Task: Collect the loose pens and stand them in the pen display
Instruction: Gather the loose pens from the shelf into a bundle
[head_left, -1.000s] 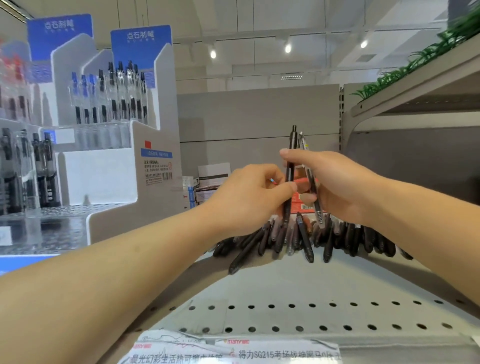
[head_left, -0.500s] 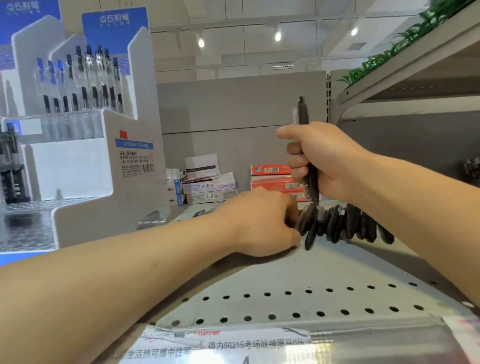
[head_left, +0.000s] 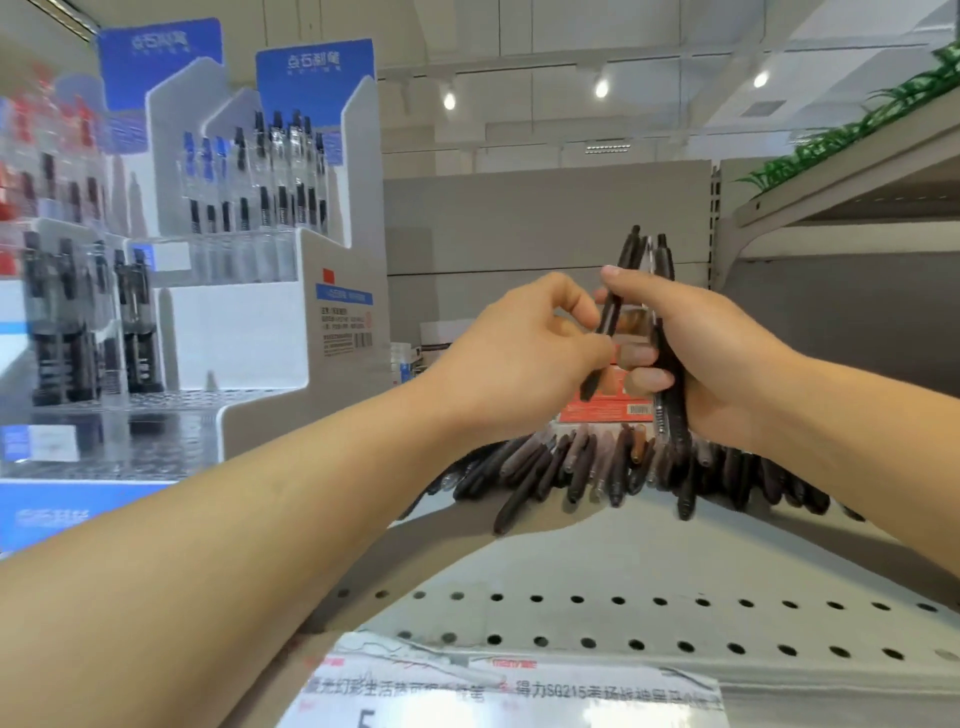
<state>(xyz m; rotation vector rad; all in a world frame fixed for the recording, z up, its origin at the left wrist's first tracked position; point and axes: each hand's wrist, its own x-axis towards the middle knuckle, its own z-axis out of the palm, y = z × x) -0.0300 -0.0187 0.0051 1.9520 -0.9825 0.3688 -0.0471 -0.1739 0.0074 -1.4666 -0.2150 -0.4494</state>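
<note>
While the right hand (head_left: 711, 358) grips upright pens (head_left: 670, 338), left fingers (head_left: 582, 312) pinch one black pen (head_left: 605, 332) — above the loose pile (head_left: 597, 467).

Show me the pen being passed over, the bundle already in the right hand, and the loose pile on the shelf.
passed pen (head_left: 608, 322), head view, mid-barrel, pinched by the left hand.
bundle of pens (head_left: 671, 395), head view, lower barrels below the right hand's fingers.
loose pile (head_left: 576, 462), head view, middle of the heap.
</note>
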